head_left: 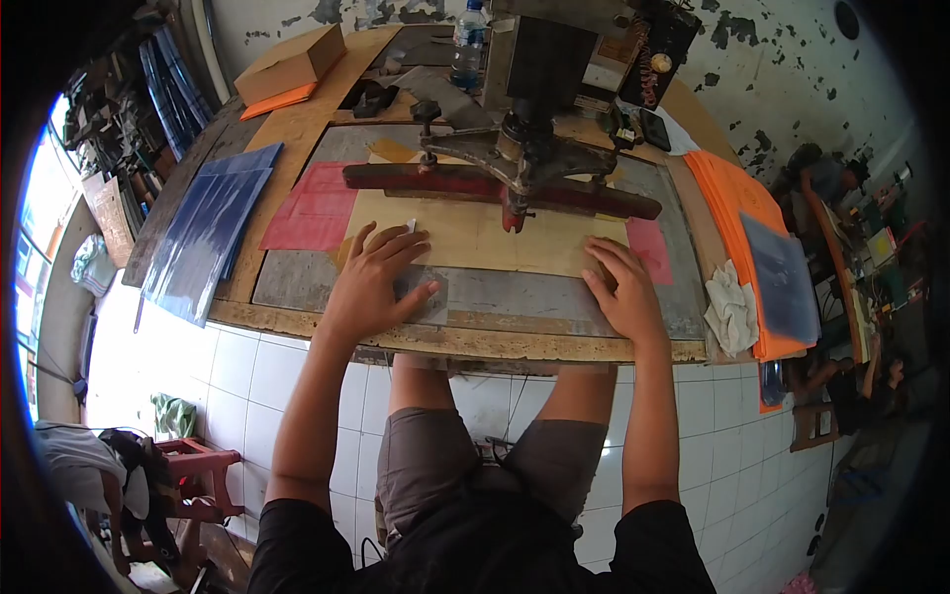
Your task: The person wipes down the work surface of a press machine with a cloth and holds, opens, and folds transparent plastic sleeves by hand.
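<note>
My left hand [381, 277] lies with its fingers spread over the left part of a pale yellow sheet [475, 241], beside a pink sheet [309, 208]. On the right, my right hand [620, 282] rests with fingers apart at the sheet's right end, near another pink piece [649, 247]. Neither hand holds anything. Above the yellow sheet stands a machine head [524, 153] with a long red bar [426, 178] across it. The bar hides part of the sheet. A grey metal plate [307, 282] lies under the sheets.
Blue clear sheets [213, 223] lie on the left; orange sheets [727, 198], a blue clear sheet and a white cloth [730, 307] on the right. A cardboard box [290, 64] and a water bottle [468, 45] stand behind. Other people sit at both sides.
</note>
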The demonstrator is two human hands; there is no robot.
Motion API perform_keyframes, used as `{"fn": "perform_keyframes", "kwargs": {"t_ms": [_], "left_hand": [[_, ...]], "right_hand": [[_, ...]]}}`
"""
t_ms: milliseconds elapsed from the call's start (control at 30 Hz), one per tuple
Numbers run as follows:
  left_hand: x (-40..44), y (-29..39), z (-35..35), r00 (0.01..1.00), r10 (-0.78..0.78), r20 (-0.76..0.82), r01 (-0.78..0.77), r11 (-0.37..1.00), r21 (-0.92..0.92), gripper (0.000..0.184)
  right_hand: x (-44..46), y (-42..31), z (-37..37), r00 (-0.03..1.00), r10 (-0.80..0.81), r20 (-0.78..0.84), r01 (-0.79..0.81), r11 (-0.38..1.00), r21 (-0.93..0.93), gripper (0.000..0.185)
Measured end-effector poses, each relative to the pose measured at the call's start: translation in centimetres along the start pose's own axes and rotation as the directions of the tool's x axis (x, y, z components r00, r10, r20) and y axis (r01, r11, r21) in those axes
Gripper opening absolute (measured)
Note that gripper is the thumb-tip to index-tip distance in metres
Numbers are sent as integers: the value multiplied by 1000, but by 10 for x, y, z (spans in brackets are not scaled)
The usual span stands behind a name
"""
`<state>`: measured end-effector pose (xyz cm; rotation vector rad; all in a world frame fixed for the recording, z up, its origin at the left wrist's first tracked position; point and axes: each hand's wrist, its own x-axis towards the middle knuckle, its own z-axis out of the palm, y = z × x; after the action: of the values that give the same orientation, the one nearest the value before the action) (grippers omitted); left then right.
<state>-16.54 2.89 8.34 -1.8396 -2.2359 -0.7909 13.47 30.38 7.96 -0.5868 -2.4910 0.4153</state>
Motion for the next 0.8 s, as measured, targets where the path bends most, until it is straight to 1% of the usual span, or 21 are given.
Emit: {"fn": "perform_keyframes", "kwargs": {"t_ms": [333,500,633,733,800], "left_hand": [[1,4,-4,1000,-10,4,10,1000,-2,58],[-1,3,-3,1000,4,-16,-4,1000,1,54],[-4,3,-6,997,40,-71,-41,999,-24,47],[-13,6,-9,994,-12,-106,4,998,-69,42],[-24,9,-9,986,-51,-159,41,997,-61,41]], "right_hand": [[0,4,1,1000,-26,-9,26,1000,6,41],[-2,5,2,999,-43,-21,43,999,10,41],[-3,4,1,998,-58,-28,58,998,0,40],[-12,-2,0,996,-80,-41,77,994,-80,38],[-25,-11,-1,996,-77,-48,71,992,-105,37]]}}
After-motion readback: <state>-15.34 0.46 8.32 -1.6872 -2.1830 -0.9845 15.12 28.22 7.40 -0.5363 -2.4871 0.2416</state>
